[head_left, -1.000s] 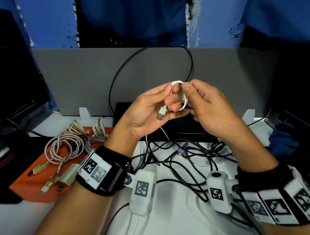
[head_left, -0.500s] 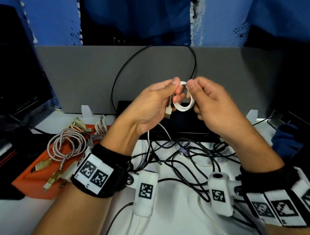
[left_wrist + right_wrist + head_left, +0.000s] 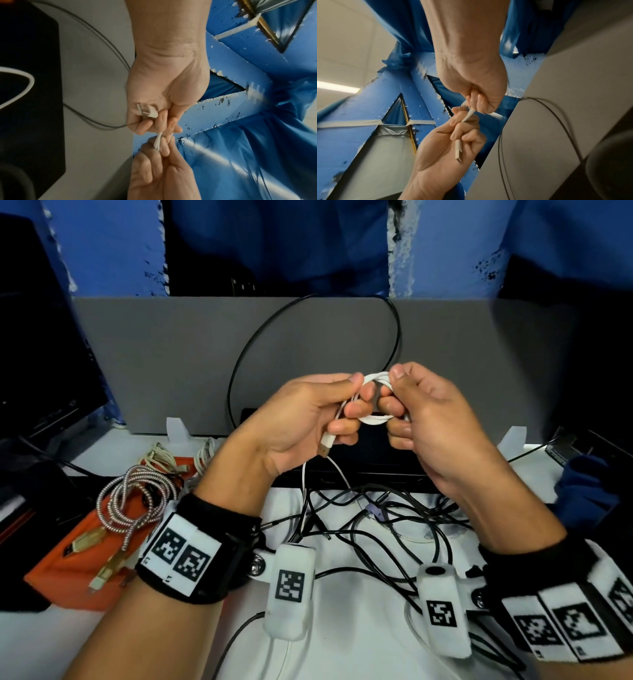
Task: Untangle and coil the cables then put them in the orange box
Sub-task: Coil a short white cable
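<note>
Both hands, left (image 3: 308, 419) and right (image 3: 431, 419), pinch the white cable (image 3: 375, 419), now wound tighter than a second ago; the orange box (image 3: 68, 573) waits at left.

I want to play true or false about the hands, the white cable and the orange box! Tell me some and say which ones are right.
1. Both hands hold the white cable. True: the left hand and the right hand grip its small coil above the table.
2. The orange box is empty. False: a braided silver cable and other coiled cables lie in it.
3. The white cable's USB plug sticks out below the left hand. True.
4. All the black cables are coiled. False: they lie tangled on the white table.
</note>
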A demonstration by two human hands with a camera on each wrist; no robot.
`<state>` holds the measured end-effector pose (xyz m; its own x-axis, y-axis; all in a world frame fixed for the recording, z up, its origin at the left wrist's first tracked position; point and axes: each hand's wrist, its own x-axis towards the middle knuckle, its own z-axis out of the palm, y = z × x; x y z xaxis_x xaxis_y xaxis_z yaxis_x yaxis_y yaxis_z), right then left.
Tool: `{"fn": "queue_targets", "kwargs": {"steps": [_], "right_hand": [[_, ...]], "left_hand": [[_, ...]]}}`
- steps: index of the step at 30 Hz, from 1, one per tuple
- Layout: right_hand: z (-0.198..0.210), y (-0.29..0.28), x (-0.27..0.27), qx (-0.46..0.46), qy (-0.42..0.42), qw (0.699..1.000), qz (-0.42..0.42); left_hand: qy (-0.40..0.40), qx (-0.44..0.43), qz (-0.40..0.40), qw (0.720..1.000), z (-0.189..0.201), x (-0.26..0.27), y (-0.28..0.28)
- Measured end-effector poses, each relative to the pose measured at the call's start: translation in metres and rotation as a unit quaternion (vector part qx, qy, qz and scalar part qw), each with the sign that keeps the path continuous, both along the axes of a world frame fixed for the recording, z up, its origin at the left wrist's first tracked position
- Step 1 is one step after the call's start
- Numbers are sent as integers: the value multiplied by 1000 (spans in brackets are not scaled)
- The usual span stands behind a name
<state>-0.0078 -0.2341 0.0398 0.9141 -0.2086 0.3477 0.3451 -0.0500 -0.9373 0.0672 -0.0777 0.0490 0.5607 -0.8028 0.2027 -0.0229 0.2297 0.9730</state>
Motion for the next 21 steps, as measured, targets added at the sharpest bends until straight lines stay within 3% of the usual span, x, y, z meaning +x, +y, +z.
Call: {"fn": "queue_targets", "kwargs": {"steps": [4,5,7,8,10,13,15,18,21], "right_hand": [[2,-1,-2,-40,-27,999,-17],[0,-2,-3,-115,-37,991,-54],[-5,-3,-2,-305,-42,941,-143],[-7,-5,-1,-356,-36,919,-164],[-7,-5,-1,-337,-22,931,-135],[0,-1,-4,-189,1,981,-51],[4,1,-7,-163,3,986,-42],[5,-5,-7,-243,-21,965,-101],[6,-12,-7,-339,-37,927,-156]], "left_hand": [[9,-61,27,998,0,-4,-6],[11,-63,31,997,0,-4,-7],[14,-58,36,998,-2,-2,-7],[16,-53,38,998,-2,0,-7],[24,-46,41,998,-3,2,-7],[24,-48,43,998,-4,1,-8],[-16,-28,69,997,-4,0,-9],[-124,62,113,984,-2,4,0],[-234,172,110,951,4,10,16]]}}
